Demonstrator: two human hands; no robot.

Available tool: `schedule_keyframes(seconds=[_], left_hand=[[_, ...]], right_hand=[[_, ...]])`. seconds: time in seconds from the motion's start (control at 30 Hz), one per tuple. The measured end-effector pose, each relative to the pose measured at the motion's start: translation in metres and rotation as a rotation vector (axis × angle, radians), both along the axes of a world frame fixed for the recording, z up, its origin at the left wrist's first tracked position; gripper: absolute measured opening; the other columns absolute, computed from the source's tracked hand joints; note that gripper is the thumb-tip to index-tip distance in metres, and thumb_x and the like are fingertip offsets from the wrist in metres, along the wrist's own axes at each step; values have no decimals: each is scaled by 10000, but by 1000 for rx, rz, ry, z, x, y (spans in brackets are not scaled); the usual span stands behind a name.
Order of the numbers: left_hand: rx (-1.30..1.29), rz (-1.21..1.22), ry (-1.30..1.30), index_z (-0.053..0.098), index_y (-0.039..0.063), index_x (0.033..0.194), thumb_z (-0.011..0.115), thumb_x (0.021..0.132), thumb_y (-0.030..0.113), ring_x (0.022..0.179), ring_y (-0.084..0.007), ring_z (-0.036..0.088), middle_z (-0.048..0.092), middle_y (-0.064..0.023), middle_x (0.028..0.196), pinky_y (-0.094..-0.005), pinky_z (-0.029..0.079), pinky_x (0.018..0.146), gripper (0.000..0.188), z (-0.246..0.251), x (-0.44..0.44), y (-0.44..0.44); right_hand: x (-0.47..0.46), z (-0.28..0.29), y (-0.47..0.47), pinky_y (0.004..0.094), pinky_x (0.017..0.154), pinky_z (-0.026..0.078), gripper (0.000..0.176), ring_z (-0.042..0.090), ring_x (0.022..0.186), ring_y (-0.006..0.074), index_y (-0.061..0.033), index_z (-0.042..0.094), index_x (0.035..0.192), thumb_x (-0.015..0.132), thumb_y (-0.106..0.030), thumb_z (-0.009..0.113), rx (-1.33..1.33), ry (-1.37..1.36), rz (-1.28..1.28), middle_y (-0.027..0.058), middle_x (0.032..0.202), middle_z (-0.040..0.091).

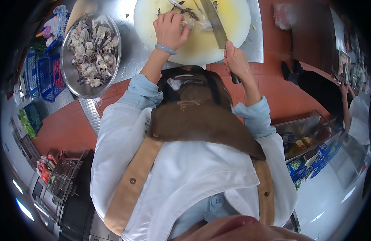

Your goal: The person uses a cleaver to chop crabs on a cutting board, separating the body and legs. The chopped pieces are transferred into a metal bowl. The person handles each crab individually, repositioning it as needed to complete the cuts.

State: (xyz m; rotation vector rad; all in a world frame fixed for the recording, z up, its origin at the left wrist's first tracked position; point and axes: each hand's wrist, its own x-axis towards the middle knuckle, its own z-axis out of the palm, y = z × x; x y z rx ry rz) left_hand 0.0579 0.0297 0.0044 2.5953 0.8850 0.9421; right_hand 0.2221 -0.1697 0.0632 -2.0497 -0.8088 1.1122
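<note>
A round, yellow-stained cutting board lies on a metal table. On its upper part are pieces of crab, with dark-tipped claws and legs. My left hand, with a bracelet at the wrist, rests on the crab pieces; its fingertips are partly hidden. My right hand grips the dark handle of a cleaver, whose wide blade reaches up across the board beside the crab. Left of the board, a steel bowl holds a heap of cut crab pieces.
Blue plastic baskets stand beyond the bowl at the left, near vegetables. The metal table's right edge borders a red tiled floor. At the far right, another person in dark clothes stands at another counter.
</note>
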Motion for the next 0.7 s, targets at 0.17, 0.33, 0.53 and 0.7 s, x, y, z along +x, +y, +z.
schedule_keyframes(seconds=[0.17, 0.33, 0.53, 0.7], left_hand=[[-8, 181, -141, 680, 150, 1033, 749, 739, 264, 1093, -305, 536, 622, -47, 1096, -460, 390, 920, 324, -2, -21, -3], [-9, -30, -101, 704, 193, 1044, 781, 718, 306, 1127, -281, 536, 632, 1, 1121, -467, 376, 940, 353, 3, 8, -17], [-24, -111, 177, 745, 232, 1012, 791, 729, 363, 1129, -250, 534, 642, 47, 1107, -464, 380, 910, 316, 4, 42, -35], [-53, -110, 246, 752, 237, 996, 793, 737, 379, 1142, -244, 525, 642, 48, 1112, -474, 390, 894, 299, -2, 40, -32]], right_hand=[[-5, 20, -18, 283, 389, 383, 580, 437, 411, 99, -64, 494, 821, 1066, -558, 318, -107, 226, -106, 1, 549, 439], [-4, 42, -22, 267, 389, 378, 571, 436, 414, 90, -62, 493, 836, 1068, -555, 321, 8, 252, -166, -4, 563, 449], [0, 30, -32, 268, 377, 376, 559, 441, 401, 96, -54, 495, 814, 1077, -520, 334, -74, 121, -5, -4, 551, 443], [-4, 15, -44, 289, 373, 382, 556, 457, 394, 114, -46, 491, 797, 1081, -496, 332, -85, 82, 10, 14, 543, 457]])
